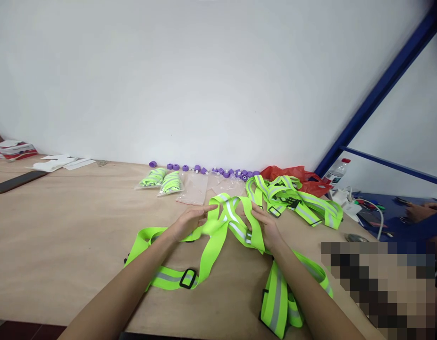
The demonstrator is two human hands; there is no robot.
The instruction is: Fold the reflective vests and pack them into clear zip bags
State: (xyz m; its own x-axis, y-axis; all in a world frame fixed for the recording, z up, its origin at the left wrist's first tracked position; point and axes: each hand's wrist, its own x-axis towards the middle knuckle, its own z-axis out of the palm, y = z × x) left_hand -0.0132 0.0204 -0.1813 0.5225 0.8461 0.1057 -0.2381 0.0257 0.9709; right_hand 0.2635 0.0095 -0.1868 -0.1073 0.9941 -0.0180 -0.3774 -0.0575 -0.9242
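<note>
A neon-green elastic reflective vest point(213, 231), made of straps with silver stripes, is spread between my hands above the wooden table. My left hand point(190, 223) grips its straps on the left, the fingers partly hidden by the webbing. On the other side, my right hand point(269, 230) holds the right-hand straps. The silver-striped straps cross between the hands. One strap with a black buckle point(188, 278) trails onto the table beside my left forearm. Under my right forearm lies another folded green strap bundle point(278, 297).
More green vests point(285, 191) are heaped at the back right, before a red plastic bag point(292, 174). Two bagged vests point(171, 183) lie near clear bags point(193, 186) and a row of purple caps point(222, 172). A bottle point(337, 172) stands right; another person's hand point(422, 212) shows beyond.
</note>
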